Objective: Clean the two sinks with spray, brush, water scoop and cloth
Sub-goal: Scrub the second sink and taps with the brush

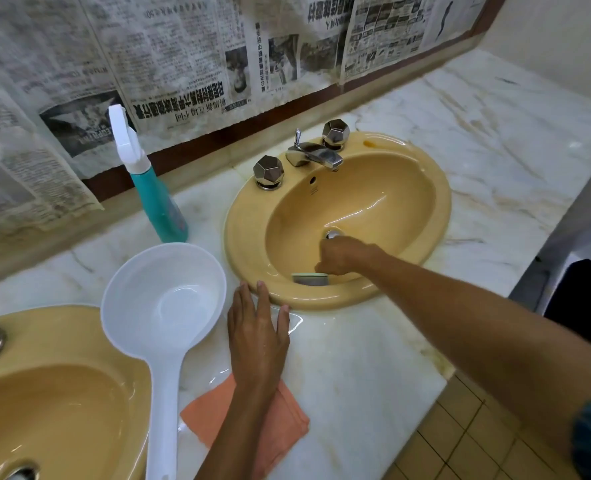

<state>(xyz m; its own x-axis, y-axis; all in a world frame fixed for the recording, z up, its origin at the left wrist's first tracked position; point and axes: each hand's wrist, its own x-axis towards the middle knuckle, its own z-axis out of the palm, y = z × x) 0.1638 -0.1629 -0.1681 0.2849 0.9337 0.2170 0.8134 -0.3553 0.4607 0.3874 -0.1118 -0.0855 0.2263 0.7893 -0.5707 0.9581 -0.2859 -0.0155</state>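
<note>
On the counter (373, 358), the spray bottle (159, 202) stood behind the water scoop (164, 306), both btwn the left sink (44, 393) & right sink (339, 216). The cloth (217, 417) lay in front, under the left hand's (257, 336) forearm. The right hand (339, 254) was in the right sink w/ the brush (310, 278), faucet (313, 155) at the back.
</note>
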